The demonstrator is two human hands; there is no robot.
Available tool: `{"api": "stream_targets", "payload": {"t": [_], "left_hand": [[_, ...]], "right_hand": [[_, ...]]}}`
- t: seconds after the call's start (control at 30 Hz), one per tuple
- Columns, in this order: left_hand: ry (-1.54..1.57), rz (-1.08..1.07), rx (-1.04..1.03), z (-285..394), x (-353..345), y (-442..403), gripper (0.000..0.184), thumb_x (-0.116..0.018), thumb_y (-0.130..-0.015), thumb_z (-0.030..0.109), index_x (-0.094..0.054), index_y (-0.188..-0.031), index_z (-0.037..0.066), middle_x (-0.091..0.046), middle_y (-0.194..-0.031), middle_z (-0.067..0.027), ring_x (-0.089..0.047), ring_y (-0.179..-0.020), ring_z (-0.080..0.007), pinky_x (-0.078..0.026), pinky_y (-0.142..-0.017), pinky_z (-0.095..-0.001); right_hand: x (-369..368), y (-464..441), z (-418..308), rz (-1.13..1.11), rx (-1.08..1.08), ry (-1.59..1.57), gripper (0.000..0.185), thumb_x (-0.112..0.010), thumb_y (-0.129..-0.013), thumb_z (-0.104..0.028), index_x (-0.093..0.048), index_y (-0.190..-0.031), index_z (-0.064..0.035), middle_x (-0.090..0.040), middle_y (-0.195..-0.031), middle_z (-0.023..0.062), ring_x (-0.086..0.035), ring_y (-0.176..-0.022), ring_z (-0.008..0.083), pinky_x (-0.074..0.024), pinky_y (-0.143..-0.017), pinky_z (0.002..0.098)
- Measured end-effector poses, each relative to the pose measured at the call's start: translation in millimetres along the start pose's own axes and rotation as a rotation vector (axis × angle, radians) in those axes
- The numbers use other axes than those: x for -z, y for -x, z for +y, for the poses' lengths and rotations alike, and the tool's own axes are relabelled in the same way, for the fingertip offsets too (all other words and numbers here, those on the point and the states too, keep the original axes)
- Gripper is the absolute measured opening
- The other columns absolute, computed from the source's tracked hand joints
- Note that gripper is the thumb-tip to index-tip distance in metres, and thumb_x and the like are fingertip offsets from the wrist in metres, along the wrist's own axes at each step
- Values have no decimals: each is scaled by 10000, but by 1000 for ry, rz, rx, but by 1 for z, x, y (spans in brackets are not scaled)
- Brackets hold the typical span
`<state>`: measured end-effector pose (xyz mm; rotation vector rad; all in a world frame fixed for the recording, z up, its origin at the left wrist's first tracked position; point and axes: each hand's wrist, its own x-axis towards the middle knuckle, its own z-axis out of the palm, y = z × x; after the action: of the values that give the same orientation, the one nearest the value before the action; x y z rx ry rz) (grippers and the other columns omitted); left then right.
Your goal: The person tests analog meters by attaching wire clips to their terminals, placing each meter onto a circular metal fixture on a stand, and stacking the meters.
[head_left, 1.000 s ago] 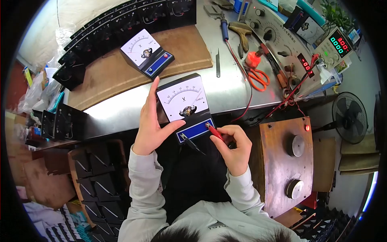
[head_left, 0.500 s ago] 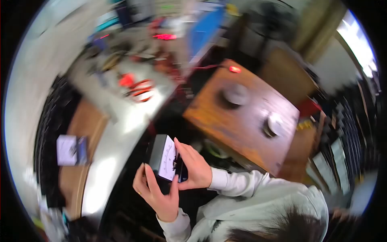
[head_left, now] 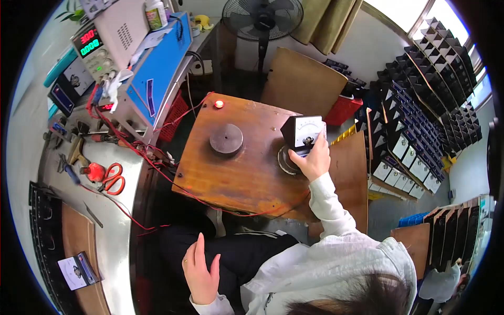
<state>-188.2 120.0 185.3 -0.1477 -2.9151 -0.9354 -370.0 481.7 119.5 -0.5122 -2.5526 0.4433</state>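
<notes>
My right hand (head_left: pixel 317 160) grips an analog panel meter (head_left: pixel 308 130) with a black case and a white dial. The meter is at the right of the wooden table, over a round metal disc (head_left: pixel 287 161) that it partly hides; whether it touches the disc I cannot tell. Above my lap, my left hand (head_left: pixel 200 272) is empty with its fingers apart. A second round disc (head_left: pixel 227 139), dark grey, sits farther left on the wooden table (head_left: pixel 252 184).
On the metal bench at left lie orange-handled scissors (head_left: pixel 113 178), a red bottle (head_left: pixel 94 171) and another meter (head_left: pixel 76 271). A power supply (head_left: pixel 100 50) stands behind them. Red wires (head_left: pixel 210 202) cross the table's front. Many stacked meters (head_left: pixel 409 157) fill the right side.
Both hands held the meter in front of my body; now the left has let go and the right has carried it to the table's right disc. The view has turned right.
</notes>
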Motion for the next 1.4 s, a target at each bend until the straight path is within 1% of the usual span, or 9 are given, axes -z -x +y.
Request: {"api": "stream_targets", "payload": {"t": [0.17, 0.3, 0.4, 0.47, 0.57, 0.77, 1.1, 1.27, 1.4], "left_hand": [[74, -118, 40, -2, -12, 7, 677, -765, -854, 157, -502, -1471, 68, -609, -1247, -165, -602, -1104, -352, -448, -961, -436], [69, -191, -13, 1, -21, 10, 688, -770, -826, 78, -507, -1461, 52, -628, -1231, -180, -617, -1119, -361, -484, -942, -427], [61, -145, 4, 7, -22, 8, 512, -764, -827, 71, -622, -1318, 46, -656, -1175, -163, -631, -1093, -349, -484, -938, -422], [59, -72, -59, 6, -20, 7, 265, -770, -807, 47, -697, -1062, 38, -693, -1053, -133, -658, -1034, -325, -486, -925, -411], [96, -16, -90, 3, -23, 8, 143, -789, -773, 25, -676, -861, 36, -705, -925, -100, -679, -965, -302, -485, -916, -405], [153, -37, -122, 5, -27, 7, 158, -829, -733, 40, -676, -773, 37, -698, -851, -80, -685, -928, -289, -486, -916, -431], [123, -35, -100, -1, -31, 10, 123, -814, -776, 95, -734, -839, 26, -701, -874, -90, -674, -907, -295, -490, -878, -422], [85, -19, -34, -4, -30, 13, 258, -778, -831, 157, -737, -1059, 43, -691, -961, -101, -648, -915, -307, -487, -864, -404], [50, 37, -1, -13, -27, 23, 389, -768, -844, 189, -681, -1202, 63, -672, -997, -96, -637, -945, -296, -488, -872, -413]], "right_hand": [[4, 2, -9, -20, -39, 17, 1157, -862, -654, -467, -304, -1472, 133, -522, -1274, 263, -529, -1200, 421, -486, -989, 476], [2, 3, -8, -35, -54, 25, 1175, -860, -657, -468, -285, -1486, 134, -521, -1304, 280, -519, -1227, 423, -457, -1032, 480], [3, 3, -8, -40, -58, 26, 1176, -860, -657, -469, -286, -1487, 134, -520, -1305, 279, -520, -1225, 425, -454, -1035, 482], [3, 3, -8, -41, -56, 27, 1175, -860, -656, -469, -287, -1485, 134, -518, -1312, 281, -516, -1233, 426, -453, -1037, 482], [1, 4, -7, -31, -49, 24, 1171, -861, -654, -469, -293, -1481, 136, -514, -1323, 284, -508, -1249, 428, -450, -1042, 485], [-1, 2, -4, -13, 1, 30, 1140, -866, -647, -475, -338, -1452, 137, -521, -1319, 291, -502, -1260, 435, -451, -1039, 500], [-3, -3, 2, -15, 73, 30, 1106, -875, -626, -480, -389, -1415, 123, -551, -1281, 280, -546, -1182, 435, -479, -983, 511], [-2, -4, 6, -27, 92, 5, 1033, -878, -647, -492, -441, -1380, 90, -561, -1279, 288, -546, -1205, 440, -471, -1010, 498], [-20, -10, 28, -17, 167, -41, 1096, -898, -666, -437, -374, -1465, 99, -502, -1419, 301, -488, -1325, 435, -405, -1117, 459]]}}
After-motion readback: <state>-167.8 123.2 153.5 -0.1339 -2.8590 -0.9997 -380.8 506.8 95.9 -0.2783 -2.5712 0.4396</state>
